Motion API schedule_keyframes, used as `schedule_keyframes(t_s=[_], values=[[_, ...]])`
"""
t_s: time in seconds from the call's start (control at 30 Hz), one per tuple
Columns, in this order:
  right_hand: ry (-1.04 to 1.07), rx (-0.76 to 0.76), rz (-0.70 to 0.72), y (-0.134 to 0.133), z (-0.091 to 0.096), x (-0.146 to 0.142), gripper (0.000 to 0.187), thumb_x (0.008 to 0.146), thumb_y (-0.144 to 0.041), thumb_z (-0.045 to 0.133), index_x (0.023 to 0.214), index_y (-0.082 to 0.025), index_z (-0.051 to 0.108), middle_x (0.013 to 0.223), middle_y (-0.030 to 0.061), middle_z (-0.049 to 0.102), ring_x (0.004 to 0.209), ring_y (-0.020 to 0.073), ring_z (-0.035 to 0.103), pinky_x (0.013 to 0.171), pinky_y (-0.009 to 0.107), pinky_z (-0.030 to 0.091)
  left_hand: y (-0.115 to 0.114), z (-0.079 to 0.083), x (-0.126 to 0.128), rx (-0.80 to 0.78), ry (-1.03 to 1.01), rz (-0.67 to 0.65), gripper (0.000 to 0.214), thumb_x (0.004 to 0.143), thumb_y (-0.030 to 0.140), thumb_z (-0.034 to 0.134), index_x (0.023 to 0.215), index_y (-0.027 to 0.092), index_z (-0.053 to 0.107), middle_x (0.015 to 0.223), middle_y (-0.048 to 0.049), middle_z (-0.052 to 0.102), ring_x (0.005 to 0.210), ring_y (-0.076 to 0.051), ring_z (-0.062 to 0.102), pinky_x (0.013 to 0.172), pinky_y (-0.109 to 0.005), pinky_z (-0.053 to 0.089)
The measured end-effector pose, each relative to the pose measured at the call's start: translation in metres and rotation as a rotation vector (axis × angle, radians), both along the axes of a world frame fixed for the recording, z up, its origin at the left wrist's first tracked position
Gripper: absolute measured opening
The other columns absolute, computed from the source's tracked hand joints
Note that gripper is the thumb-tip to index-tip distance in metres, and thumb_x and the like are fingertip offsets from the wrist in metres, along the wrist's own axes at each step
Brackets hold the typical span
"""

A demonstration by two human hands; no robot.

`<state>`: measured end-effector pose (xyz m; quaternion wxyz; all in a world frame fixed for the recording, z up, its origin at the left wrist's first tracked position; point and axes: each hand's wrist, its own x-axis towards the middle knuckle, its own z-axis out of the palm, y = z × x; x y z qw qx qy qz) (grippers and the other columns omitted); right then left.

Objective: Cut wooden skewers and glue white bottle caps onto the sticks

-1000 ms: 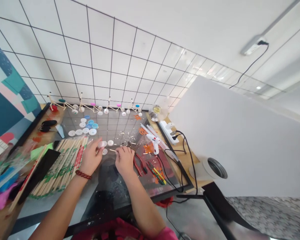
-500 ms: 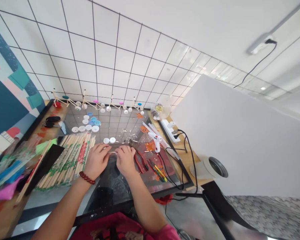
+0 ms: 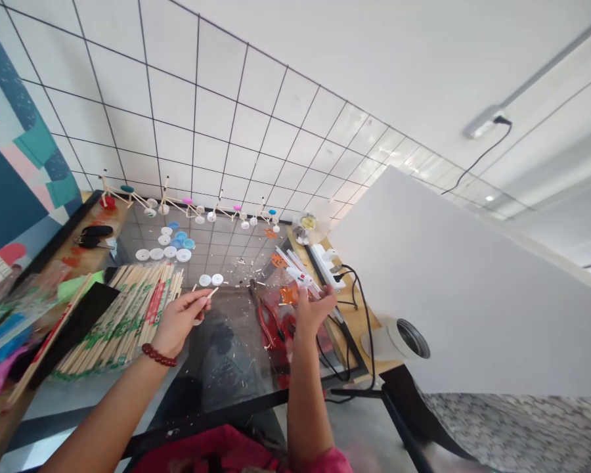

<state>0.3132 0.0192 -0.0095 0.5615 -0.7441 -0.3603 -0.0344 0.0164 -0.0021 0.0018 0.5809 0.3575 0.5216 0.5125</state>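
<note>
- Far left: I log a clear plastic bag (image 3: 14, 309) holding blue and pink pieces.
- Left of centre: wrapped wooden chopsticks (image 3: 123, 322) lie heaped.
- Centre: left hand (image 3: 180, 322) raised, fingers closed, pinching a short wooden stick (image 3: 208, 293) above white bottle caps (image 3: 211, 280).
- Right of centre: right hand (image 3: 315, 310) raised just below a white glue gun (image 3: 299, 276); grip: cannot tell.

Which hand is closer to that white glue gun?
The right hand: its fingers are up at the glue gun, touching it or nearly so. The left hand is much farther away to the gun's left, pinching a small stick.
</note>
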Motion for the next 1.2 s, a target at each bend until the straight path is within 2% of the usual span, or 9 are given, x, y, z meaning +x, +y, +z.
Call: schedule_keyframes(t_s=[0.1,0.17,0.27,0.4,0.53,0.7,0.83,0.97,1.2], values=[[0.019,-0.223,0.132,0.02,-0.012,0.03,0.068,0.063,-0.044,0.074,0.12,-0.009,0.06,0.113,0.0188,0.065,0.107,0.0338,0.059,0.092,0.045,0.048,-0.002,0.009,0.001,-0.211,-0.363,-0.07,0.023,0.068,0.013,0.078,0.091,0.012,0.077,0.079,-0.0051,0.067,0.065,-0.011,0.06,0.053,-0.019,0.047],[0.027,-0.349,0.236,0.029,-0.021,0.038,0.06,0.063,-0.046,0.072,0.112,-0.013,0.065,0.104,0.0155,0.07,0.1,0.033,0.064,0.086,0.043,0.05,-0.003,0.013,0.0,-0.271,-0.452,-0.083,0.02,0.068,0.006,0.077,0.089,0.009,0.076,0.078,-0.0048,0.066,0.062,-0.009,0.059,0.052,-0.018,0.047],[-0.007,-0.442,0.237,0.035,-0.028,0.041,0.05,0.067,-0.048,0.067,0.103,-0.014,0.071,0.099,0.0165,0.073,0.098,0.0343,0.067,0.084,0.042,0.05,-0.001,0.014,-0.002,-0.33,-0.546,-0.085,0.019,0.075,0.002,0.07,0.092,0.008,0.074,0.076,-0.0038,0.062,0.061,-0.009,0.06,0.052,-0.018,0.05],[-0.051,-0.212,0.23,0.037,-0.022,0.033,0.048,0.076,-0.049,0.059,0.102,-0.011,0.072,0.1,0.0184,0.074,0.1,0.0333,0.068,0.086,0.041,0.051,0.002,0.012,-0.006,-0.351,-0.708,-0.103,0.021,0.08,0.002,0.064,0.099,0.008,0.071,0.073,-0.0018,0.057,0.058,-0.008,0.056,0.05,-0.018,0.048],[0.005,-0.008,0.384,0.027,-0.015,0.005,0.047,0.079,-0.052,0.065,0.101,-0.011,0.072,0.096,0.0152,0.075,0.09,0.0284,0.069,0.082,0.04,0.053,0.0,0.01,-0.006,-0.304,-0.78,-0.109,0.011,0.082,0.01,0.068,0.092,0.01,0.068,0.073,0.0,0.052,0.057,-0.007,0.051,0.05,-0.019,0.045],[0.271,0.004,0.697,0.004,-0.027,-0.051,0.042,0.075,-0.046,0.076,0.101,-0.012,0.072,0.088,0.0092,0.075,0.079,0.0218,0.069,0.073,0.033,0.056,-0.001,0.007,-0.001,-0.222,-0.703,-0.109,0.023,0.074,0.024,0.081,0.086,0.014,0.065,0.074,0.0015,0.053,0.058,-0.007,0.05,0.052,-0.019,0.043],[0.326,-0.035,0.909,-0.007,-0.028,-0.077,0.036,0.078,-0.038,0.075,0.104,-0.014,0.071,0.094,0.0091,0.075,0.081,0.0199,0.069,0.074,0.029,0.056,-0.001,0.005,0.005,-0.129,-0.449,-0.064,0.037,0.069,0.044,0.084,0.082,0.016,0.063,0.073,0.0001,0.059,0.058,-0.009,0.051,0.052,-0.02,0.041],[0.307,-0.043,0.952,-0.011,-0.017,-0.083,0.03,0.08,-0.036,0.074,0.102,-0.016,0.071,0.093,0.0083,0.075,0.081,0.0207,0.068,0.074,0.031,0.056,-0.003,0.004,0.013,-0.021,-0.179,-0.001,0.047,0.068,0.06,0.078,0.075,0.017,0.061,0.067,-0.0004,0.061,0.055,-0.01,0.053,0.05,-0.022,0.04],[0.285,-0.059,1.013,-0.012,-0.011,-0.085,0.028,0.081,-0.034,0.072,0.103,-0.016,0.069,0.09,0.0063,0.073,0.077,0.0195,0.066,0.07,0.029,0.054,-0.007,0.003,0.02,0.054,-0.083,0.041,0.05,0.067,0.065,0.074,0.082,0.018,0.064,0.067,-0.0016,0.064,0.054,-0.013,0.055,0.05,-0.024,0.041]])
